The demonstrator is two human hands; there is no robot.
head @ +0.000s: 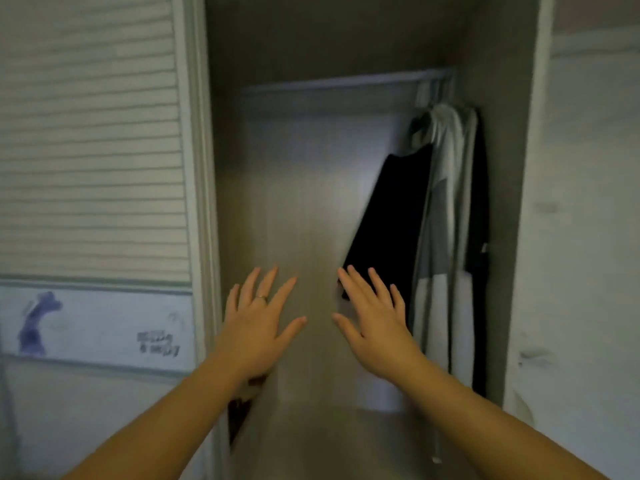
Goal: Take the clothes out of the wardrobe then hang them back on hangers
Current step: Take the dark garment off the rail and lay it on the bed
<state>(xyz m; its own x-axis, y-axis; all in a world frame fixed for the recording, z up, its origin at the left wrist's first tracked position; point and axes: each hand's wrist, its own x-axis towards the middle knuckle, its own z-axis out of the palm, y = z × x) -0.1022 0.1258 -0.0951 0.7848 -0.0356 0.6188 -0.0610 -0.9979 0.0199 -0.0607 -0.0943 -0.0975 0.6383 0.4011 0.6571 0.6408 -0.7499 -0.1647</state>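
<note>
The open wardrobe (298, 202) fills the middle of the head view, with a metal rail (332, 83) across its top. At the rail's right end hang a black garment (391, 216), a grey and white garment (446, 237) and a dark garment (479, 209), crowded together. My left hand (258, 323) is raised in front of the wardrobe with fingers spread, holding nothing. My right hand (375, 323) is raised beside it, fingers straight, its fingertips overlapping the lower edge of the black garment; whether they touch is unclear.
A white louvred door (90, 140) stands to the left, with a marked white panel (97, 327) below it. A pale wall (588, 237) lies to the right. A dark object (239, 417) shows low inside the wardrobe under my left forearm.
</note>
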